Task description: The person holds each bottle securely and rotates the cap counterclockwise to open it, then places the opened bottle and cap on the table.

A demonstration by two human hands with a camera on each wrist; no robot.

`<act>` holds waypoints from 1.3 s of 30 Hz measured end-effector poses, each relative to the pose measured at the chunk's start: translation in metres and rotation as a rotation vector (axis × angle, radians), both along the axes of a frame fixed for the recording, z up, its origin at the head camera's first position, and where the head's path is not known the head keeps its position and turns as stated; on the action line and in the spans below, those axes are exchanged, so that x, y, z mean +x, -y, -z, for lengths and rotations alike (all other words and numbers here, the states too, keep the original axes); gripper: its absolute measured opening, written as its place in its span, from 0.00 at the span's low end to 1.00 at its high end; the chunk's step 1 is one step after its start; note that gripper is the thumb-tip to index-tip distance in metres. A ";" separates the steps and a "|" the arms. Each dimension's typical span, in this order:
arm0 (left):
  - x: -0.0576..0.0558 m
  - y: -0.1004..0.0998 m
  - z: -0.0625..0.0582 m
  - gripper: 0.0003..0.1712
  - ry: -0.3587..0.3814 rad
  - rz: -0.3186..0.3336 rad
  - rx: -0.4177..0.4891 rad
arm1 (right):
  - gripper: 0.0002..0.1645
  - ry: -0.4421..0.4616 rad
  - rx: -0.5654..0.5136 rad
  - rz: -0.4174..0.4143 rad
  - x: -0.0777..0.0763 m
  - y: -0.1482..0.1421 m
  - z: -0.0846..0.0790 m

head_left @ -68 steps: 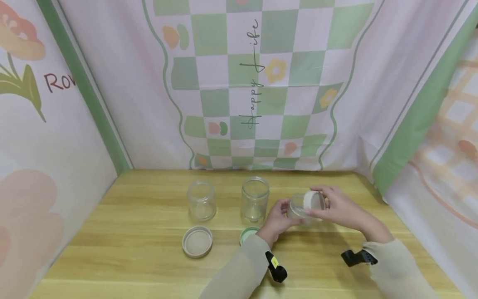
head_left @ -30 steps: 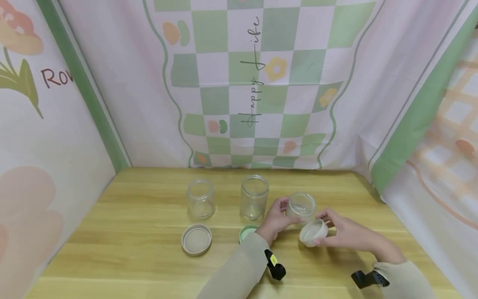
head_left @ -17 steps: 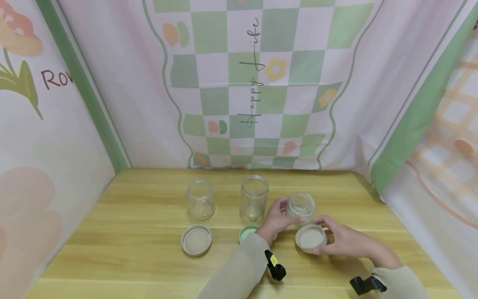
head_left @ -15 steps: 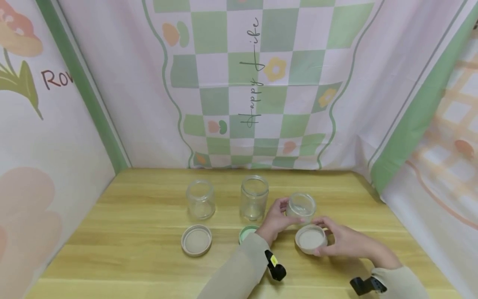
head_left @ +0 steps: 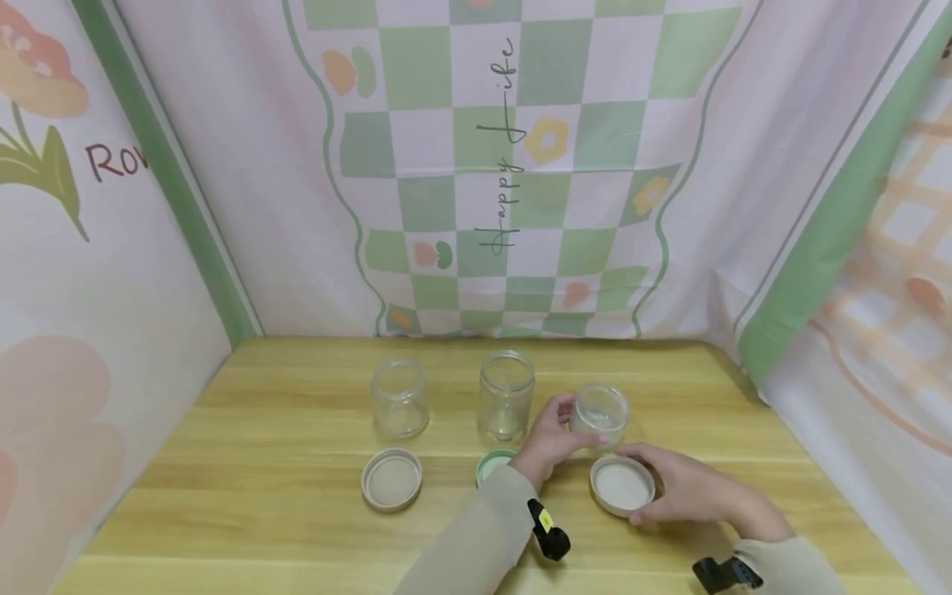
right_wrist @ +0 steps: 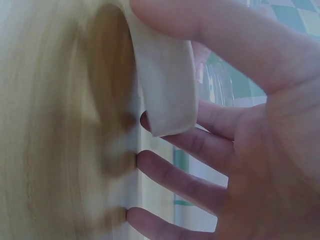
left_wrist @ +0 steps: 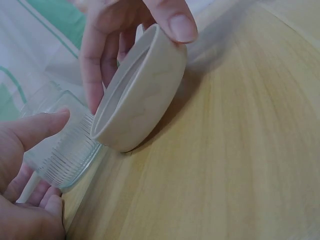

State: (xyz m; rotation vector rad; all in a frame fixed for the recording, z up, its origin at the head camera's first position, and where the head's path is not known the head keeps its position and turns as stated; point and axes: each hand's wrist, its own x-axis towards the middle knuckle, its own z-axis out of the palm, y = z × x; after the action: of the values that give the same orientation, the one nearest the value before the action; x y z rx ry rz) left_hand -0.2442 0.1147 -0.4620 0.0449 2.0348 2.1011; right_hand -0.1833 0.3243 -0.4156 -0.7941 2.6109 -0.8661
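My left hand [head_left: 549,435] holds a small, low clear jar [head_left: 602,411] at the right of the row, thumb in front and fingers behind. The jar stands upright with its mouth uncovered. Just in front of it, my right hand [head_left: 687,489] pinches a beige screw lid [head_left: 623,486] by its rim, inner side up. In the left wrist view the lid [left_wrist: 145,105] is tilted, its lower edge right at the tabletop. The right wrist view shows the thumb on one side of the lid [right_wrist: 167,85], with other fingertips low by the wood.
A clear jar [head_left: 400,398] at left and a taller one [head_left: 507,397] in the middle stand uncovered. A beige lid [head_left: 392,480] lies before the left jar. A green lid [head_left: 494,464] is partly hidden by my left sleeve. Behind the wooden table [head_left: 260,496] hangs a curtain [head_left: 297,248].
My right hand has brought the lid off the jar toward me, turned it inner side up and lowered it to the table. The left hand has set the tilted jar upright and stays on it.
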 end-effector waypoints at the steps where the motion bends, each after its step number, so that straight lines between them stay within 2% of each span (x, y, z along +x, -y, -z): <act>1: 0.000 0.000 0.000 0.39 -0.001 0.000 0.004 | 0.53 -0.006 0.006 -0.006 0.000 0.000 0.000; 6: 0.001 -0.001 0.001 0.39 -0.009 0.000 -0.001 | 0.54 -0.045 0.024 -0.029 0.001 0.002 0.001; 16: 0.000 0.000 0.002 0.40 -0.012 0.008 -0.019 | 0.54 -0.104 0.043 0.011 0.003 0.007 0.002; 26: 0.000 0.000 0.001 0.42 -0.041 -0.005 -0.023 | 0.57 -0.176 0.064 -0.002 0.006 0.008 0.003; 29: -0.001 0.001 0.001 0.45 -0.040 -0.008 -0.043 | 0.52 -0.152 0.045 -0.003 0.006 0.008 0.002; 33: 0.000 0.002 -0.003 0.48 -0.048 -0.001 -0.111 | 0.40 -0.103 0.004 0.037 0.008 0.007 -0.002; 35: 0.001 0.003 -0.007 0.49 -0.056 0.012 -0.150 | 0.35 -0.123 -0.027 0.069 0.008 0.007 -0.005; 39: 0.006 0.009 -0.017 0.50 -0.076 0.046 -0.209 | 0.27 -0.217 -0.076 0.123 0.005 0.010 -0.011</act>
State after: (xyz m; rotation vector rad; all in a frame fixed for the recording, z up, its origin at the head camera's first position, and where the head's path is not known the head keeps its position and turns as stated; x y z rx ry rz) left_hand -0.2383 0.1054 -0.4455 0.1386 2.2630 1.8765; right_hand -0.1778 0.3147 -0.4042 -0.7949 2.8569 -0.9678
